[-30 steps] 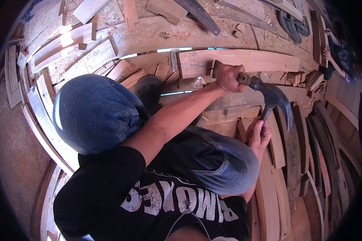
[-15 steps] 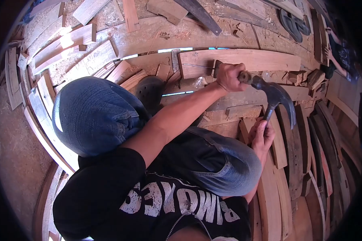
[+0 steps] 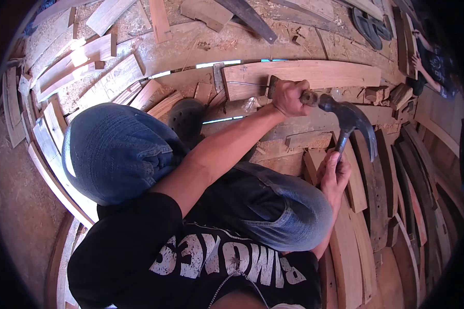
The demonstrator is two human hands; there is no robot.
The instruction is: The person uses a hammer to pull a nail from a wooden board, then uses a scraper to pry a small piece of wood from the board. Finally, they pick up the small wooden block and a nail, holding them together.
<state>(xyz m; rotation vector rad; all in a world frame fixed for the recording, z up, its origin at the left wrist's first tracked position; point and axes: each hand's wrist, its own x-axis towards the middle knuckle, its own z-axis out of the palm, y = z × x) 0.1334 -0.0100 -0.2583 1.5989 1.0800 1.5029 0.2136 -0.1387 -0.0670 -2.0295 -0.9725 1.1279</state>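
While left fingers grip chisel | right fingers clasp hammer | planks, shavings litter floor

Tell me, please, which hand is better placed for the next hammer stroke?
Probably the right hand: it already grips the hammer, held close to the end of the handled tool. The left hand is occupied, holding that tool over the wooden board.

A dark claw hammer is held, head far, right of a chisel; a pale plank is laid left to right.
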